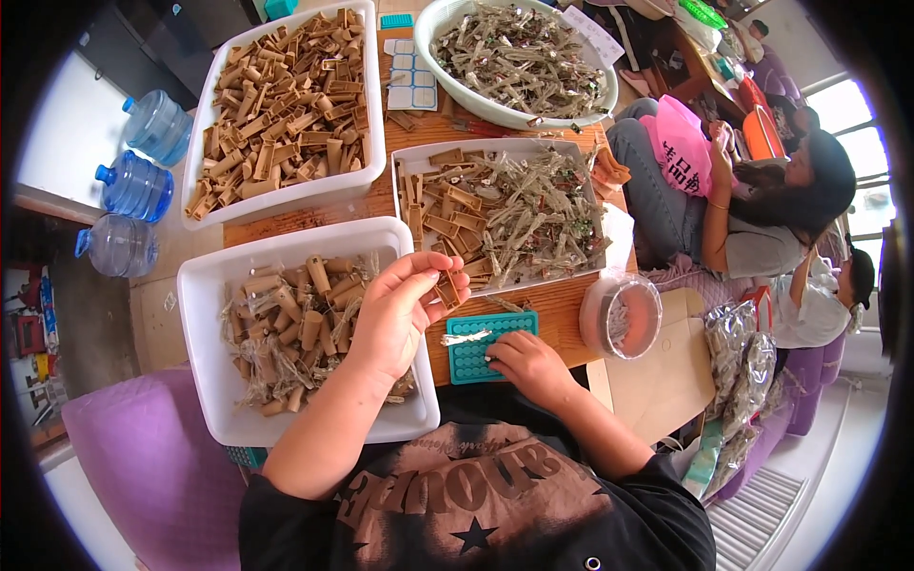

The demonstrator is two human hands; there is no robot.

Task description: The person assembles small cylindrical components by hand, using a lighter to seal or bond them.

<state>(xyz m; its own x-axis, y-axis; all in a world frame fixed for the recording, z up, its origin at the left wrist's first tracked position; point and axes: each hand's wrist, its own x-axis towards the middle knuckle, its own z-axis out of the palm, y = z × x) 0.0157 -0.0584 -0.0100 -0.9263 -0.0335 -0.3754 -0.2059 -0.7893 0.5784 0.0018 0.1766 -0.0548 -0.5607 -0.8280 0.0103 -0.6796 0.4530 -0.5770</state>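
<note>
My left hand (398,309) is raised over the edge of a white tub and pinches a small brown plastic shell (449,285), its hollow side showing. My right hand (533,366) lies low on a teal dimpled mat (466,366), fingers curled together over its right part; a tiny thing at the fingertips is too small to name. On the same mat rests a small bundle of thin white strips (466,337). Beyond it, a shallow white box (405,152) holds more brown shells (457,211) on its left and clear-wrapped wired parts (543,214) on its right.
Left, a white tub (205,381) contains brown pieces with wires; behind it, another tub (205,143) is heaped with shells. A round basin (433,71) of wrapped parts stands far back. Right are a clear round container (595,319), cardboard (666,371) and a seated person (762,247).
</note>
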